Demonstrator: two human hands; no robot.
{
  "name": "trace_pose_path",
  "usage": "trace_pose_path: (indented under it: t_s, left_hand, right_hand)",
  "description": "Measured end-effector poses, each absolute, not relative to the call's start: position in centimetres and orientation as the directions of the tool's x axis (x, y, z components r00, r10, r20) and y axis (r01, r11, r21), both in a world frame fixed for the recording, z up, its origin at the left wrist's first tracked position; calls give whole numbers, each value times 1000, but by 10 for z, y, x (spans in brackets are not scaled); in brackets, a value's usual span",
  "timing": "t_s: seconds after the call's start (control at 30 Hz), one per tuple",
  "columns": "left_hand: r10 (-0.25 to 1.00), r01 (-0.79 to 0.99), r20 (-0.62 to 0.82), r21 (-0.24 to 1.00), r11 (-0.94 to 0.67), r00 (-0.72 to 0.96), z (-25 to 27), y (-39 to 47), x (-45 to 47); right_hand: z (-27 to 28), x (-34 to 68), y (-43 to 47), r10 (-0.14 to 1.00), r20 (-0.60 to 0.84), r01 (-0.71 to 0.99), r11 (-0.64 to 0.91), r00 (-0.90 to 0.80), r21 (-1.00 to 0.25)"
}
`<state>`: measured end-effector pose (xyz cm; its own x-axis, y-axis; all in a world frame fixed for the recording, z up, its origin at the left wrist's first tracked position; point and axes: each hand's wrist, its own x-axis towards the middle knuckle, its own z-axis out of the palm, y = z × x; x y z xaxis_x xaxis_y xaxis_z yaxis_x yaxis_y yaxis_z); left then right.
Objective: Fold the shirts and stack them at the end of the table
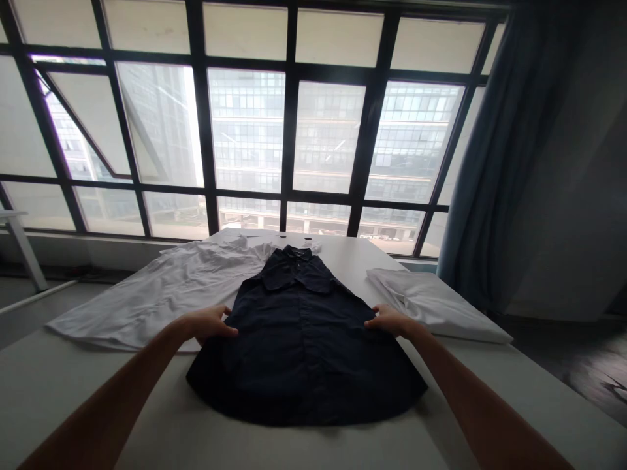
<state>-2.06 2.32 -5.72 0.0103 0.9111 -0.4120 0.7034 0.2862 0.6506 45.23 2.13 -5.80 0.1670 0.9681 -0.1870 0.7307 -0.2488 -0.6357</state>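
A dark navy shirt [304, 339] lies flat on the white table [59, 385], collar away from me and hem toward me, its sides folded in. My left hand [208, 323] rests on the shirt's left edge with fingers curled over the fabric. On the opposite edge, at about the same height, my right hand [389, 321] pinches the cloth. Both forearms reach in from the bottom corners.
A white garment [161, 294] is spread out to the left of the dark shirt, partly under it. A folded white cloth [431, 303] lies at the right. Large windows stand behind the table, and a blue curtain [490, 170] hangs at the right.
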Motion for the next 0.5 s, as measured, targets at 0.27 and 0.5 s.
trace_pose_path:
  t_s: [0.27,0.5]
  left_hand:
    - [968,626,-119,779,-46,220,-32,3,23]
    - [907,797,-74,510,-323,414,-33,-11,111]
  right_hand:
    - [-37,434,14,985,-158,675,-161,66,-720]
    - [-30,425,6,990,-139,599,-126,25,-791]
